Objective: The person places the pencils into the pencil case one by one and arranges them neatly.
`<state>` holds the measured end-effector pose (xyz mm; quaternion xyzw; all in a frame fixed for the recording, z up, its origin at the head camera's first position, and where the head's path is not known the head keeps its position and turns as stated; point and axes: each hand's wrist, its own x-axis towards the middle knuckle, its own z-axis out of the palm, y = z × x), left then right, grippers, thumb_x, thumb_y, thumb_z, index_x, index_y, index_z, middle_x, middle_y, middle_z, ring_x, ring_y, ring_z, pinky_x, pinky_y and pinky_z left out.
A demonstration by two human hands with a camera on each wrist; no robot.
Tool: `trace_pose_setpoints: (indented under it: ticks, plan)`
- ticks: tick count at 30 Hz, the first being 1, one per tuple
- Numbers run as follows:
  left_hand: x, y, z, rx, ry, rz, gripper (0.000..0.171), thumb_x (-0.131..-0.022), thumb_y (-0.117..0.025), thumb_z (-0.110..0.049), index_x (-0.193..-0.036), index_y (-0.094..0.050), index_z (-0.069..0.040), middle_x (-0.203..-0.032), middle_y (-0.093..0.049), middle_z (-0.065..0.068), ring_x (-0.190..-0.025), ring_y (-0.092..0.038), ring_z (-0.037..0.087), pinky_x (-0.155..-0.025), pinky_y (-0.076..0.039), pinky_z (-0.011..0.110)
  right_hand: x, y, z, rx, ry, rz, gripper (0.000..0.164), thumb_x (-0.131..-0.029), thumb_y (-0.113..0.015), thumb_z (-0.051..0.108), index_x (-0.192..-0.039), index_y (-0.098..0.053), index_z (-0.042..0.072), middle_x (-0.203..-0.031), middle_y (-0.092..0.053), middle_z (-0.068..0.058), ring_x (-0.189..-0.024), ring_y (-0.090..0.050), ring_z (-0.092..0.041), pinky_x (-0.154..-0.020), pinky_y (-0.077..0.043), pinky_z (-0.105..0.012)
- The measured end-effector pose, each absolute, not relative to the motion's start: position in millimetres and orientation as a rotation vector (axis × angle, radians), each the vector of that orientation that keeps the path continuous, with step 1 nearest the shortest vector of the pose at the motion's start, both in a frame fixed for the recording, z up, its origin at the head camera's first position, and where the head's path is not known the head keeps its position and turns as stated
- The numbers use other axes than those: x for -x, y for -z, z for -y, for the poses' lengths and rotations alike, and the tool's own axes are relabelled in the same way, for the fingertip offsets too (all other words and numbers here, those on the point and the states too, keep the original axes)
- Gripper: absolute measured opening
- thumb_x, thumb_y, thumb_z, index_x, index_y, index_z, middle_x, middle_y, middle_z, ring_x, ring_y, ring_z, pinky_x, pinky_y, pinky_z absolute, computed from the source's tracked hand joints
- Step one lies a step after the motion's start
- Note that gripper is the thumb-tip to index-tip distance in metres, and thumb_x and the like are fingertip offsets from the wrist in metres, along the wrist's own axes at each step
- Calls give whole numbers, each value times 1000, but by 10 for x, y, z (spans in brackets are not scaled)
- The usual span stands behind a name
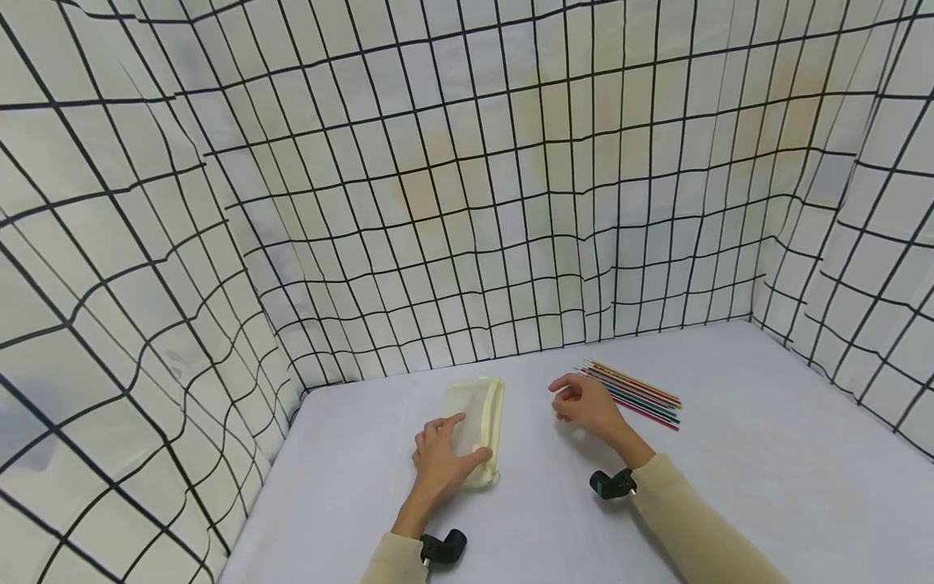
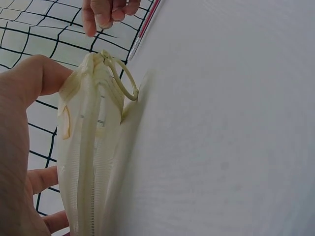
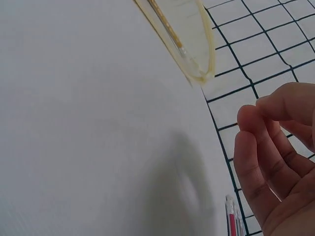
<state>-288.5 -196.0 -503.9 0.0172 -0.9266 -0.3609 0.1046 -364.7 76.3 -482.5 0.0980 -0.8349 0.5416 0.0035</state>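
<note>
A cream zippered mesh pouch [image 1: 470,430] lies on the table, its zipper along the right edge. My left hand [image 1: 440,458] grips it, thumb at the zipper side and fingers across the mesh. The zipper [image 2: 92,162] and a ring pull [image 2: 127,81] show close up in the left wrist view. Inside the pouch, in the right wrist view, is a slim yellow patterned stick [image 3: 169,24]. My right hand [image 1: 589,405] hovers to the pouch's right with loosely bent fingers, thumb near the index fingertip, and holds nothing. Coloured pencils [image 1: 635,392] lie just beyond it.
A white cloth [image 1: 766,454] covers the table. White sheets with black grid lines [image 1: 511,203] hang behind and on both sides. Small black wrist cameras [image 1: 611,484] sit on both forearms.
</note>
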Motion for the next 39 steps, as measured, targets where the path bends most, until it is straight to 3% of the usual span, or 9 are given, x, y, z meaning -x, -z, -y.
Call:
trace_pose_setpoints:
  ticks: [11, 28, 39]
  plan:
    - [2895, 5023, 1959, -46, 1060, 2725, 80, -73, -78, -46, -143, -56, -16, -142, -45, 20, -130, -36, 40, -103, -28, 64, 3776, 4831, -1183, -376, -1395, 2648, 26, -89, -66, 6, -114, -69, 1, -91, -69, -9, -72, -62, -15, -63, -47, -28]
    - [2880, 5052, 1957, -51, 1068, 2723, 80, -74, -80, -46, -144, -56, -15, -142, -45, 19, -132, -35, 41, -104, -27, 66, 3832, 4802, -1618, -415, -1087, 2735, 27, -90, -66, 6, -116, -70, 3, -98, -71, -8, -94, -65, -26, -77, -49, -35]
    - [2884, 5057, 1959, -56, 1071, 2719, 80, -73, -80, -46, -143, -56, -16, -142, -45, 18, -131, -35, 40, -103, -27, 65, 3822, 4796, -1750, -421, -969, 2848, 30, -88, -67, 5, -117, -69, 3, -95, -67, -7, -85, -58, -21, -70, -46, -32]
